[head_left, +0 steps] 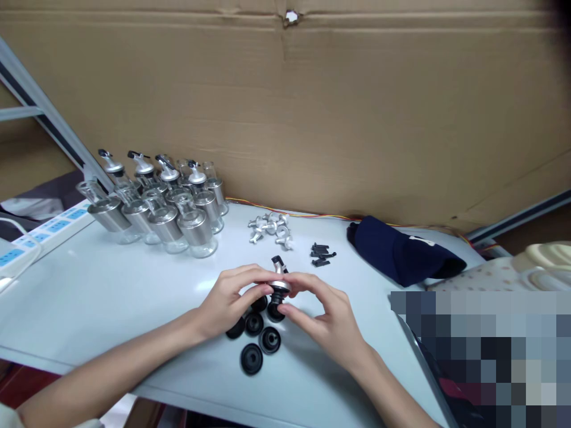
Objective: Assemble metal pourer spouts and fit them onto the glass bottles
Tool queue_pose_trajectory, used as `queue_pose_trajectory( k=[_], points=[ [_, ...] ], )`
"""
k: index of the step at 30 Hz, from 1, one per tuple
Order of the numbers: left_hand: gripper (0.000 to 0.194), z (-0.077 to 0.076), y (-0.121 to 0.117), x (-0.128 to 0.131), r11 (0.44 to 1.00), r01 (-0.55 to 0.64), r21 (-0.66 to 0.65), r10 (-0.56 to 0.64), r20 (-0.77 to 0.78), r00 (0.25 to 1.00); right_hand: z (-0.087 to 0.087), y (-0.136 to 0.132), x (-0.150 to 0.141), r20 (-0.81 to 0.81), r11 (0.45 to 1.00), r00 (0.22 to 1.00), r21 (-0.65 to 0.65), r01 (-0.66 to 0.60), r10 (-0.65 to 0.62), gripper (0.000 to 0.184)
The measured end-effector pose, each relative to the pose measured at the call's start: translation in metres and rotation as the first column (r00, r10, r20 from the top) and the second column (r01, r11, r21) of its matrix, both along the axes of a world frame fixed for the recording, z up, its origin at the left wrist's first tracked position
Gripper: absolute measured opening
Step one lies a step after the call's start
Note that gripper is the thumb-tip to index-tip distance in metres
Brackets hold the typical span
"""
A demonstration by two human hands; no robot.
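Observation:
Between my two hands is a bottle pourer, upright, with a silver spout, a black flip cap on top and a black ribbed stopper below. My left hand is closed on its silver collar from the left, thumb and fingers pinching. From the other side my right hand grips it too, forefinger at the collar and thumb low by the stopper. Several round black stoppers lie on the table just beneath and in front of my hands. Beyond them are a pile of silver spouts and a few small black caps.
Glass bottles with steel sleeves stand in rows at the back left, some with pourers fitted. A white power strip runs along the left edge. A navy cap lies at the right. A cardboard wall closes off the back.

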State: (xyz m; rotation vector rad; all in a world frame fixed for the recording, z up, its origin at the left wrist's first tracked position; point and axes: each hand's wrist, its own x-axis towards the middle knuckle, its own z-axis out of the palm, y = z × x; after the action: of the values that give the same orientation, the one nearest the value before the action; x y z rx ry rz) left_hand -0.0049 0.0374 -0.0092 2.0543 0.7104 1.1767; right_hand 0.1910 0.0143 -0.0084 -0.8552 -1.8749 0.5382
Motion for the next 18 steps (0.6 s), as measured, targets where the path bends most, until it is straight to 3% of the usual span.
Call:
queue_pose_trajectory(
  k=[6, 9, 12, 14, 15, 16, 18],
  points=[
    [0.020, 0.001, 0.002, -0.003, 0.983, -0.034, 0.181, 0.050, -0.084, 0.995, -0.001, -0.003, -0.002, 0.033, 0.998, 0.999, -0.060, -0.027, 0.029, 0.015],
    [0.016, 0.000, 0.002, -0.003, 0.965, -0.092, 0.247, 0.119, -0.097, 0.988, -0.003, -0.004, -0.003, 0.043, 0.995, 0.999, -0.096, -0.015, 0.019, 0.022],
    [0.032, 0.000, 0.004, -0.004, 0.970, -0.104, 0.219, 0.134, -0.130, 0.982, -0.004, -0.003, -0.004, 0.070, 0.993, 0.998, -0.118, 0.004, 0.004, 0.021],
    [0.037, 0.002, 0.010, -0.010, 0.947, -0.165, 0.275, 0.201, -0.110, 0.973, -0.005, -0.002, -0.003, 0.077, 0.994, 0.997, -0.102, 0.024, -0.017, 0.016],
    [0.035, 0.004, 0.015, -0.015, 0.903, -0.255, 0.344, 0.293, -0.060, 0.954, -0.005, -0.001, -0.003, 0.070, 0.996, 0.997, -0.085, 0.035, -0.029, 0.015],
    [0.034, 0.005, 0.021, -0.022, 0.825, -0.377, 0.420, 0.409, 0.017, 0.913, -0.005, -0.001, -0.002, 0.060, 0.997, 0.997, -0.065, 0.047, -0.043, 0.017],
    [0.036, 0.008, 0.038, -0.037, 0.585, -0.624, 0.518, 0.621, 0.208, 0.756, -0.004, -0.001, 0.000, 0.045, 0.998, 0.997, -0.022, 0.066, -0.065, 0.026]
  ],
)
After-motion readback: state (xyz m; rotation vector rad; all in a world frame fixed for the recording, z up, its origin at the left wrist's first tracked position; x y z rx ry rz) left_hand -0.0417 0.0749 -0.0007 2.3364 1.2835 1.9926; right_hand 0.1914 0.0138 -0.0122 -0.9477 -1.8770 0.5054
